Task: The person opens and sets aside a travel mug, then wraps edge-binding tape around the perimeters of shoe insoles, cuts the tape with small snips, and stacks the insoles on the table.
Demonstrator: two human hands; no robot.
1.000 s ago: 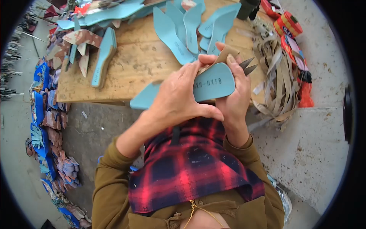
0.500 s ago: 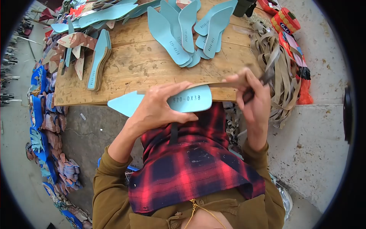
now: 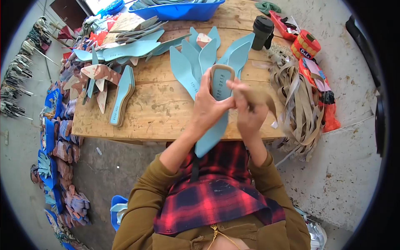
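Note:
My left hand point(image 3: 207, 104) is closed around the middle of a light-blue shoe insole point(image 3: 210, 139), its printed heel end pointing away from me and its pointed toe towards me. A tan strip point(image 3: 225, 66) runs around the heel's rim. Beside the heel, my right hand point(image 3: 252, 114) is closed on the loose length of the strip, its fingers smeared by motion. Whether a tool is also in that hand I cannot make out. Behind the held insole, several light-blue insoles point(image 3: 181, 66) lie overlapping on the wooden table point(image 3: 160, 110).
A stack of insoles point(image 3: 122, 100) lies at the left, near camouflage-patterned pieces point(image 3: 100, 75). Tan strips point(image 3: 306, 108) hang over the table's right edge. A dark cup point(image 3: 262, 32), a red-and-yellow container point(image 3: 306, 45) and a blue tray point(image 3: 179, 11) stand farther back.
The held insole has swung from lying crosswise to heel-away. My right hand has come in from the right to the heel, and the strip now curves around it. The view takes in more of the table.

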